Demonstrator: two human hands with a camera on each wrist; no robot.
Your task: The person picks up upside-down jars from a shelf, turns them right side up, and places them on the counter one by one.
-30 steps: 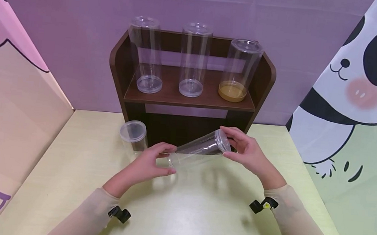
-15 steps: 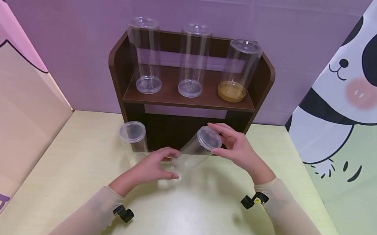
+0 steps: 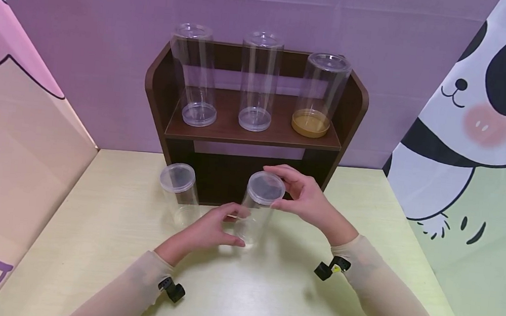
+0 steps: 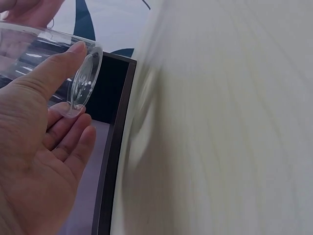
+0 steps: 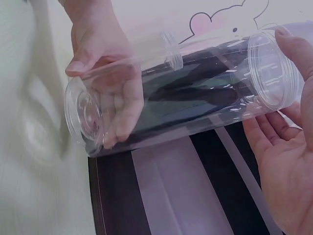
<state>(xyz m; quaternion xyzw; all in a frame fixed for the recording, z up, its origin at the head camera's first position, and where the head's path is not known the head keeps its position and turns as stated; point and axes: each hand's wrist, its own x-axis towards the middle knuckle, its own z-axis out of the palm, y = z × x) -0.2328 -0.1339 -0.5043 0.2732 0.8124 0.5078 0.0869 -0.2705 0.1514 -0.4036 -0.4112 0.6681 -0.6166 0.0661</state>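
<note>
A clear plastic jar (image 3: 258, 212) with a translucent screw lid (image 3: 266, 188) stands nearly upright between both hands, in front of the shelf. My right hand (image 3: 306, 197) grips it at the lid, thumb on the near side and fingers behind. Lower down, my left hand (image 3: 214, 229) holds the base between thumb and fingers. The left wrist view shows the left thumb on the jar wall near the base (image 4: 84, 81), which looks slightly above the tabletop. Through the jar in the right wrist view, the left fingers (image 5: 124, 110) are visible. Nothing is inside the jar.
A similar lidded jar (image 3: 179, 179) stands on the table (image 3: 103, 235) to the left. Behind is a dark brown shelf (image 3: 218, 134). Its upper board bears two tall clear jars (image 3: 192, 78) (image 3: 259, 85) and one jar with a yellow-brown bottom (image 3: 310, 123).
The jar has swung from a steep slant to nearly upright, its lid end moving left with my right hand. My left hand has shifted slightly right and down with the base.
</note>
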